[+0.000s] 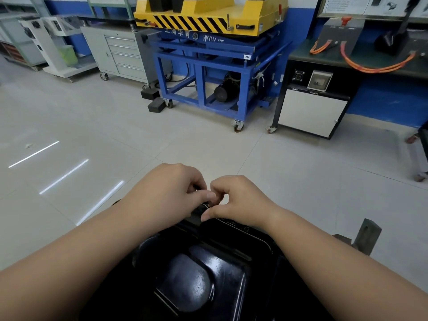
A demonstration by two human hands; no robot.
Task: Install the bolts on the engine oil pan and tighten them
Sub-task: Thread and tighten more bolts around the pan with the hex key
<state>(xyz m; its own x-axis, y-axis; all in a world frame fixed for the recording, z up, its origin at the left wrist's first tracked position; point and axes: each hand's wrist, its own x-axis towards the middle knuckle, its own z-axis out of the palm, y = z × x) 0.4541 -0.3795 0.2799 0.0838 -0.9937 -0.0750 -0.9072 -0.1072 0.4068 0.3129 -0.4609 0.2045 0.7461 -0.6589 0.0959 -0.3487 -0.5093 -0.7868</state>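
A glossy black engine oil pan (pixel 196 274) fills the bottom centre of the head view, its domed sump facing up. Both my hands meet at its far rim. My left hand (pixel 171 188) has its fingers curled, and its thumb and fingertips pinch a small dark part that looks like a bolt (pixel 203 202). My right hand (pixel 238 200) is curled too, thumb and forefinger pinched close to the same spot at the flange. The bolt itself is mostly hidden between the fingers, so I cannot tell which hand truly holds it.
A grey metal bracket (pixel 368 237) of the engine stand sticks up to the right of the pan. Beyond lies pale tiled floor (pixel 115 135). Farther back stand a blue wheeled lift frame (pixel 208 72) carrying a yellow platform, a grey drawer cabinet (pixel 120 54) and a black workbench (pixel 324 89).
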